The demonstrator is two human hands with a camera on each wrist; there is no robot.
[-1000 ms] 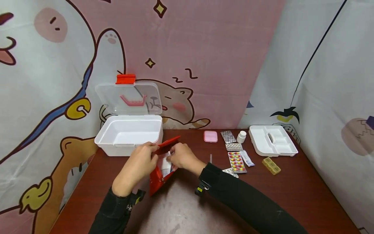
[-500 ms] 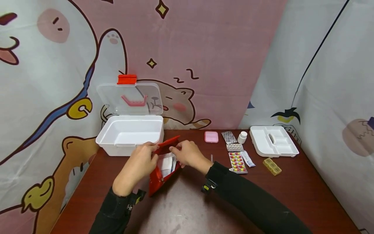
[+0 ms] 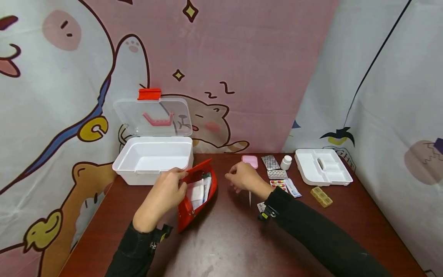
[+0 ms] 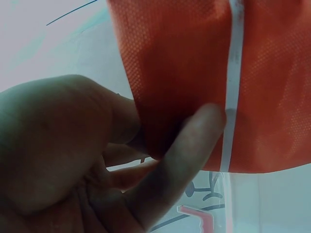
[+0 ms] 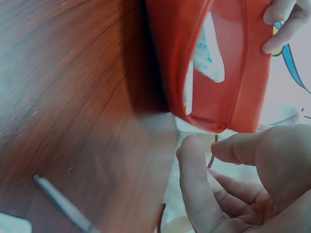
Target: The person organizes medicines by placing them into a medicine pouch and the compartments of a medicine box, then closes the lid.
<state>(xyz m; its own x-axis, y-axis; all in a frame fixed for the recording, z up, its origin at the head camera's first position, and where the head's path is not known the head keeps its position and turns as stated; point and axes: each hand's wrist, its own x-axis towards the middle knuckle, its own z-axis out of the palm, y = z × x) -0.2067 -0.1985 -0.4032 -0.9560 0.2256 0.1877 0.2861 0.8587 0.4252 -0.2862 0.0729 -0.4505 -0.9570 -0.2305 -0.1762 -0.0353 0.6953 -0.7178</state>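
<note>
The red pouch [image 3: 187, 222] stands unfolded on the table, with white packets [image 3: 197, 192] and papers showing inside its mouth. With thumb and fingers my left hand [image 3: 165, 195] pinches the raised flap [image 4: 180, 63] of the pouch. My right hand [image 3: 248, 177] is to the right of the pouch, apart from it, over the table. Its thumb and forefinger [image 5: 192, 170] are separated and nothing lies between them. A slim silver stick [image 3: 250, 198] lies by the right hand, partly covered by it. Past the right wrist are blister packs [image 3: 277, 175], some hidden by the sleeve.
A white box [image 3: 138, 177] with its clear lid raised is behind the left hand. At the back right stand a white bottle [image 3: 286, 162] and a divided white tray [image 3: 308, 179]. A yellow pill case [image 3: 321, 197] and a small pink case [image 3: 254, 159] lie nearby.
My right hand has come out of the pouch and moved right, away from it. The pouch's mouth shows wider now. My left hand keeps its pinch on the flap.
</note>
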